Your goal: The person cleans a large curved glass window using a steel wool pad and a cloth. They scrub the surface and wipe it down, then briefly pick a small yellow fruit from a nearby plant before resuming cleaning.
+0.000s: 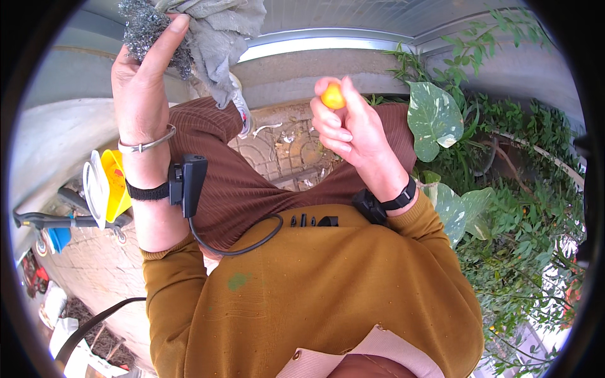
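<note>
My left hand, raised at the upper left, grips a tangle of silvery metal scouring wool. A crumpled grey cloth hangs against the wool's right side; whether my fingers hold it too is hidden. My right hand is raised near the upper middle, with a small round orange-yellow fruit pinched between thumb and index finger. The other fingers are curled. The two hands are well apart, above my brown trousers.
Leafy plants with large variegated leaves crowd the right side. A low ledge runs ahead. Paved ground with scraps shows between my legs. At left are a yellow container and a dark wheeled frame.
</note>
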`<action>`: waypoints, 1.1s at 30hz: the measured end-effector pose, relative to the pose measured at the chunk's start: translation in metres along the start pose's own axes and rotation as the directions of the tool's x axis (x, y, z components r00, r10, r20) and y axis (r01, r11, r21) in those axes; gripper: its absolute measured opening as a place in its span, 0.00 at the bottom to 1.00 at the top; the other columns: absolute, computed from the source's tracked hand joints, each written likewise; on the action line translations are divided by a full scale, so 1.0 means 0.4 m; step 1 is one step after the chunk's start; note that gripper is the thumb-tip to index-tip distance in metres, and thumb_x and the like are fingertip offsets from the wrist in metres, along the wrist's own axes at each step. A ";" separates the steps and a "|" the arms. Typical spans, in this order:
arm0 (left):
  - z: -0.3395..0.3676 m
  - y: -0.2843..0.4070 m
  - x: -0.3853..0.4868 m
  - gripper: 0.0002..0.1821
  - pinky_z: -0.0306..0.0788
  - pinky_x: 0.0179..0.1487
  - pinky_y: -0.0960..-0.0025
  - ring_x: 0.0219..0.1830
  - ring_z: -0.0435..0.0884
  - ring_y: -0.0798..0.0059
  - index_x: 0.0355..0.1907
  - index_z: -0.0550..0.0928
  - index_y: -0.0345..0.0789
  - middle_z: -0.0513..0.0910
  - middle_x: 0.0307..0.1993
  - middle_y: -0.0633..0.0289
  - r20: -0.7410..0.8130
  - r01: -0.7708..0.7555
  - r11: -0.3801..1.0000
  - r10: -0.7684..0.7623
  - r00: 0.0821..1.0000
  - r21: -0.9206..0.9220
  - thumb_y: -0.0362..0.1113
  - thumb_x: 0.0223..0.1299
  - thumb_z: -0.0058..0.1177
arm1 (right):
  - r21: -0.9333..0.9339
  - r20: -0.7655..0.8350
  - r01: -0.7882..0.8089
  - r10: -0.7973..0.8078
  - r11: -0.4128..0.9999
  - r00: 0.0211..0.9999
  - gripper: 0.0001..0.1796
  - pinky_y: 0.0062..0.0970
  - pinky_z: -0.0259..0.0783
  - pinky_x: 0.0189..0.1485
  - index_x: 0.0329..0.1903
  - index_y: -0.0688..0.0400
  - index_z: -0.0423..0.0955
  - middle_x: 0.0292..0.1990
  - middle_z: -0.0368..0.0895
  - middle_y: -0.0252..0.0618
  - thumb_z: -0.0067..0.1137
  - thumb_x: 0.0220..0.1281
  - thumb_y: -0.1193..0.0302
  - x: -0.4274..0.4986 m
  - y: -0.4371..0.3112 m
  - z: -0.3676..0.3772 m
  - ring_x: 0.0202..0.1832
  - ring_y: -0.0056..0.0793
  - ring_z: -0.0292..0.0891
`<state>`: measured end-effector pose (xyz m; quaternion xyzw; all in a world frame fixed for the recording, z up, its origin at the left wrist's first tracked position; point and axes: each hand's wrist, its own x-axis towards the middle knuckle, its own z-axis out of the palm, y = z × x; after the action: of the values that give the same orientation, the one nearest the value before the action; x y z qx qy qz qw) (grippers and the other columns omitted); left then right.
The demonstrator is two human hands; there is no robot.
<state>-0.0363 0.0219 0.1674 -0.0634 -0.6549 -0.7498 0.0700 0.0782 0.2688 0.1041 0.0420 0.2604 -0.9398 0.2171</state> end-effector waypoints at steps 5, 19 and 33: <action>0.010 -0.005 0.001 0.11 0.68 0.51 0.77 0.41 0.79 0.84 0.41 0.85 0.35 0.85 0.37 0.68 0.007 0.018 1.000 -0.018 1.000 0.022 0.33 0.54 0.65 | -0.069 -0.136 0.010 -0.020 0.998 0.991 0.20 0.12 0.49 0.14 0.35 0.56 0.67 0.29 0.66 0.35 0.34 0.77 0.55 0.004 0.009 -0.009 0.19 0.14 0.53; 0.019 -0.001 0.000 0.11 0.68 0.50 0.77 0.41 0.79 0.83 0.41 0.85 0.35 0.85 0.37 0.68 -0.004 -0.006 1.000 0.006 1.000 0.018 0.32 0.55 0.65 | 0.068 0.008 0.076 -0.077 0.995 0.997 0.22 0.22 0.68 0.38 0.60 0.59 0.64 0.52 0.72 0.46 0.33 0.77 0.58 -0.010 0.000 0.019 0.36 0.22 0.67; -0.007 -0.013 0.009 0.11 0.67 0.56 0.75 0.48 0.80 0.77 0.44 0.84 0.32 0.85 0.43 0.60 -0.047 0.022 0.999 -0.020 0.999 0.032 0.30 0.58 0.61 | 0.120 0.199 -0.011 -0.013 0.993 0.980 0.17 0.17 0.60 0.24 0.55 0.61 0.66 0.37 0.73 0.41 0.38 0.76 0.61 -0.024 -0.006 0.022 0.24 0.16 0.57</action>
<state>-0.0409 0.0199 0.1628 -0.0378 -0.6657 -0.7411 0.0785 0.0862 0.2700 0.1146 -0.0394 0.1801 -0.9534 0.2387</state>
